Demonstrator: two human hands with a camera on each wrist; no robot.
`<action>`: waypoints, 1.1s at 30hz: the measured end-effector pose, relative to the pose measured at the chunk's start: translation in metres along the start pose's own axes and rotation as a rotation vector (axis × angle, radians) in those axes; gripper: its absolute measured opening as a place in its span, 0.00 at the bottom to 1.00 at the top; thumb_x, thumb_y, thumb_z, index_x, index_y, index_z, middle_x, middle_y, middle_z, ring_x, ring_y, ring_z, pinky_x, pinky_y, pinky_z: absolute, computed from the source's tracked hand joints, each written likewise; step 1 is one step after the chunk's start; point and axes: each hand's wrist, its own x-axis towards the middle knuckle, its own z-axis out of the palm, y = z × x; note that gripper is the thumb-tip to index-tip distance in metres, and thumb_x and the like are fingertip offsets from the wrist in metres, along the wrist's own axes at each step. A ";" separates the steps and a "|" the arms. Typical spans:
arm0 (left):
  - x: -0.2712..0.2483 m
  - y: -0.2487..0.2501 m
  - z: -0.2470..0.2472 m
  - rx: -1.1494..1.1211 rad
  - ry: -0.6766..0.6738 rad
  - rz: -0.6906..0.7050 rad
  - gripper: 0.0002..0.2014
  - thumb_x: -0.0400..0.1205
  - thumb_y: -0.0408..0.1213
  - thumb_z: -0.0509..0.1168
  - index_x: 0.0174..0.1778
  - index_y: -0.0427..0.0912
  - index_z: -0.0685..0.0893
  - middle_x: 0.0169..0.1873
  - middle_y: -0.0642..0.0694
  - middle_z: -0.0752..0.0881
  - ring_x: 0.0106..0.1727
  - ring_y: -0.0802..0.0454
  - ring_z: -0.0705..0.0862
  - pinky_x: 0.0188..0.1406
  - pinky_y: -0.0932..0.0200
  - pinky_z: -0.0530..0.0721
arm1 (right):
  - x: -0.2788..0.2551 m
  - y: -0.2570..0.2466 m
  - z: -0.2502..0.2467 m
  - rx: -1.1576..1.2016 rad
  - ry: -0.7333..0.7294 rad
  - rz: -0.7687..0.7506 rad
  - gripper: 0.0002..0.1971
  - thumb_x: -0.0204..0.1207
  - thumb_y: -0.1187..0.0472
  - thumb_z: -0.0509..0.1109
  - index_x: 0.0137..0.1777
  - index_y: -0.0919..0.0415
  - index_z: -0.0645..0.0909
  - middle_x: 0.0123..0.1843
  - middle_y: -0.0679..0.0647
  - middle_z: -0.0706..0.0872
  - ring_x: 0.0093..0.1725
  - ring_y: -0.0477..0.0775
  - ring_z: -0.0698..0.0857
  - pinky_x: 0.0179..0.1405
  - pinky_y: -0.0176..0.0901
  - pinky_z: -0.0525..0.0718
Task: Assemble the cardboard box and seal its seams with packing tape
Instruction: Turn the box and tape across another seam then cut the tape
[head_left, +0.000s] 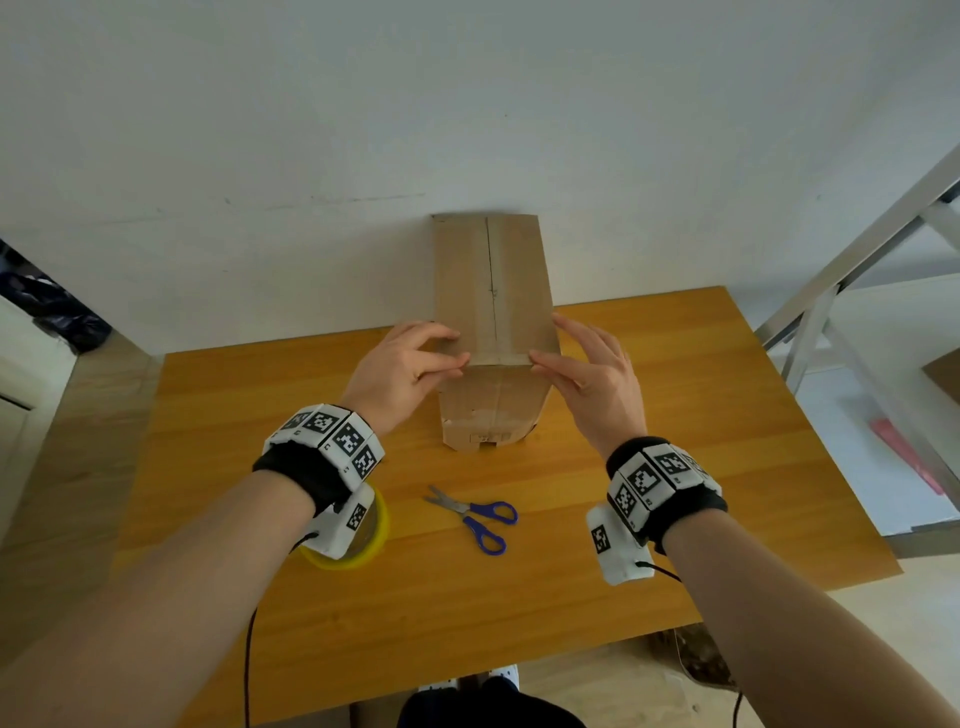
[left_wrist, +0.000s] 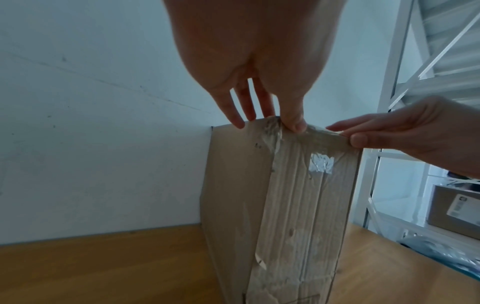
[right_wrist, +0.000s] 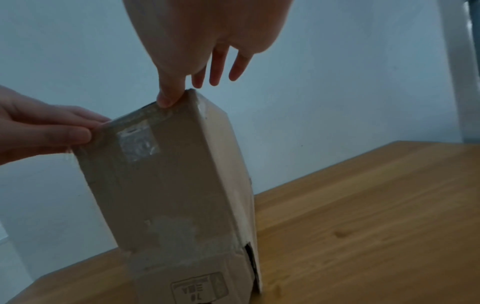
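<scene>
A tall brown cardboard box (head_left: 493, 280) stands on end on the wooden table (head_left: 701, 415), its top flaps closed along a centre seam. Clear packing tape (left_wrist: 320, 164) runs over the near top edge and down the front face. My left hand (head_left: 441, 356) pinches the box's near-left top corner, thumb on the taped edge and fingers on top. My right hand (head_left: 558, 358) pinches the near-right corner the same way. In the left wrist view my left hand's thumb (left_wrist: 296, 125) presses the wrinkled tape. The right wrist view shows the box (right_wrist: 168, 185) with a gap at its lower right corner.
Blue-handled scissors (head_left: 475, 517) lie on the table in front of the box. A yellow tape roll (head_left: 382, 525) sits partly hidden under my left wrist. The box stands close to the white wall, and a metal shelf frame (head_left: 852, 270) rises to the right of the table.
</scene>
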 end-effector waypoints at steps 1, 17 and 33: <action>0.001 0.000 0.001 -0.004 -0.006 0.006 0.14 0.78 0.45 0.62 0.55 0.46 0.88 0.61 0.47 0.84 0.63 0.49 0.76 0.62 0.57 0.73 | -0.001 0.002 -0.002 0.034 0.004 0.008 0.07 0.74 0.60 0.73 0.50 0.56 0.91 0.65 0.60 0.84 0.62 0.65 0.81 0.57 0.54 0.81; 0.013 -0.005 -0.024 0.025 -0.266 0.018 0.18 0.77 0.38 0.68 0.63 0.51 0.82 0.68 0.54 0.79 0.70 0.53 0.72 0.70 0.55 0.70 | 0.004 0.007 -0.019 0.228 -0.093 0.017 0.11 0.72 0.69 0.74 0.54 0.67 0.88 0.59 0.60 0.88 0.53 0.54 0.88 0.55 0.47 0.87; -0.005 0.004 -0.017 -0.090 -0.144 -0.383 0.38 0.76 0.17 0.60 0.80 0.47 0.59 0.79 0.48 0.63 0.75 0.53 0.67 0.74 0.58 0.67 | 0.015 -0.025 -0.025 0.121 -0.073 0.475 0.31 0.79 0.39 0.59 0.74 0.60 0.70 0.71 0.51 0.72 0.62 0.49 0.78 0.53 0.47 0.83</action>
